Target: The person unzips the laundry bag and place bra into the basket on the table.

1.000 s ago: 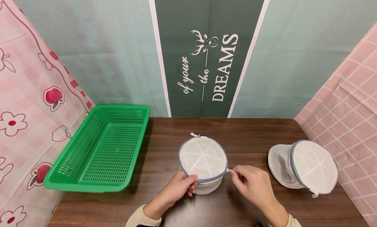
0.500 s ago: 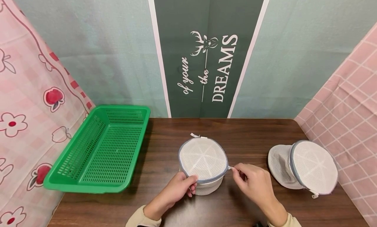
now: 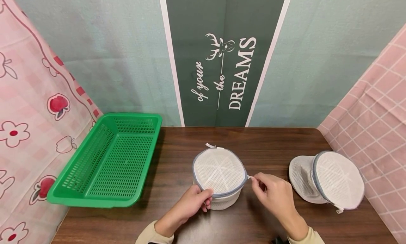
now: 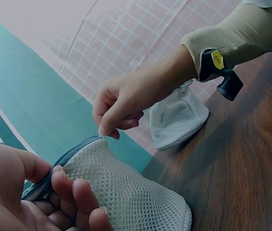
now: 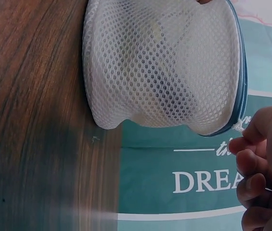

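A round white mesh laundry bag [image 3: 219, 170] with a blue-grey zipper rim stands on the table in front of me. My left hand [image 3: 194, 200] pinches its near-left rim, thumb on top and fingers beneath. At the right edge of the rim, my right hand [image 3: 275, 194] pinches the small white zipper pull [image 3: 249, 177] between thumb and finger. In the right wrist view, the bag's mesh side [image 5: 160, 62] faces me, and something darker shows faintly through it. A second mesh laundry bag [image 3: 338, 180] lies tilted on the table beyond my right hand.
A green perforated plastic basket [image 3: 147, 159] stands at the left of the brown wooden table [image 3: 266, 140]. Patterned cloths hang at the back and both sides. The pink checked cloth [image 3: 377, 131] borders the second bag.
My right hand has drawn the zipper pull a short way along the right side of the rim, away from me. My left hand keeps its place on the bag.
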Demonstrator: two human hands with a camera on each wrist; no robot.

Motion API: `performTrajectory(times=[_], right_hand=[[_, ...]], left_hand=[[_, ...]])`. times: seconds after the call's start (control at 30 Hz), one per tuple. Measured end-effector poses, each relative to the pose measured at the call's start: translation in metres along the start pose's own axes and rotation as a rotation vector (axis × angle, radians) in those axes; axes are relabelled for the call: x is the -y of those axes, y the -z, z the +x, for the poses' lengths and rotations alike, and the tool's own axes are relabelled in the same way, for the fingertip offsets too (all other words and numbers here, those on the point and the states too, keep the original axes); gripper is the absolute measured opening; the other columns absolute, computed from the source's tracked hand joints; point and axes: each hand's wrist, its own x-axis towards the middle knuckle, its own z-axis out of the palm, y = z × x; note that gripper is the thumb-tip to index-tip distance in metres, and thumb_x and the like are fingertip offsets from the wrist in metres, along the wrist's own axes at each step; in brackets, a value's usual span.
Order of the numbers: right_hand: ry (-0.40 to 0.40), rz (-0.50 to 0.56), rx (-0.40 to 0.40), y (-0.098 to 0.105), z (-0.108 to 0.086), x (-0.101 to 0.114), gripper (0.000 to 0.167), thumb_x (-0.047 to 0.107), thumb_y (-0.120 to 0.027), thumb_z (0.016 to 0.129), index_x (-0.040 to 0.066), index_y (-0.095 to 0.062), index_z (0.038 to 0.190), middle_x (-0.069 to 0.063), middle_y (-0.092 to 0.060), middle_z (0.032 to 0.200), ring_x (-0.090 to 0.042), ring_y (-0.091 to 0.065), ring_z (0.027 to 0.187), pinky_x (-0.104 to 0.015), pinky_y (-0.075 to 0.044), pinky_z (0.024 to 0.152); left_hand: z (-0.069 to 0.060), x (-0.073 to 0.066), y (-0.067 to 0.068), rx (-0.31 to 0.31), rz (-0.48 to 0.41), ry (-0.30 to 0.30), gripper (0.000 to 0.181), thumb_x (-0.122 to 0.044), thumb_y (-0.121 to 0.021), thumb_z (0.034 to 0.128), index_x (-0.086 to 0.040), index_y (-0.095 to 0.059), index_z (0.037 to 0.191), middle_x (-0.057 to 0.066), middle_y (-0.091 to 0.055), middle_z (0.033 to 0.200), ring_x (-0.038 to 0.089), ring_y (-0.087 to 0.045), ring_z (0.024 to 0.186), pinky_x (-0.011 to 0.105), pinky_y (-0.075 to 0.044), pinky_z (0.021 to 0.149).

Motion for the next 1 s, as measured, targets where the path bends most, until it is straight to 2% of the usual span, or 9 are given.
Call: performTrajectory(times=[0.23, 1.0], right_hand=[[-0.017, -0.007, 0.004, -0.001, 0.001, -0.001, 0.014, 0.019, -0.063, 0.083, 0.024, -0.064, 0.070, 0.017, -0.045, 0.058, 0.002, -0.036, 0.052, -0.019, -0.031, 0.043], [-0.056, -0.052, -0.031, -0.014, 0.005, -0.011, 0.016, 0.019, -0.063, 0.084, 0.022, -0.064, 0.069, 0.013, -0.047, 0.056, 0.000, -0.038, 0.048, -0.026, -0.032, 0.041]], left_hand=[[0.000, 0.001, 0.000, 0.002, 0.002, -0.003, 0.029, -0.014, -0.055, 0.0968, 0.004, -0.059, 0.075, -0.004, -0.052, 0.061, 0.008, -0.052, 0.056, 0.018, -0.045, 0.053], [0.001, 0.002, 0.000, 0.014, -0.016, 0.012, 0.026, -0.014, -0.055, 0.0980, -0.004, -0.058, 0.075, -0.004, -0.051, 0.062, 0.008, -0.051, 0.058, 0.018, -0.045, 0.054]])
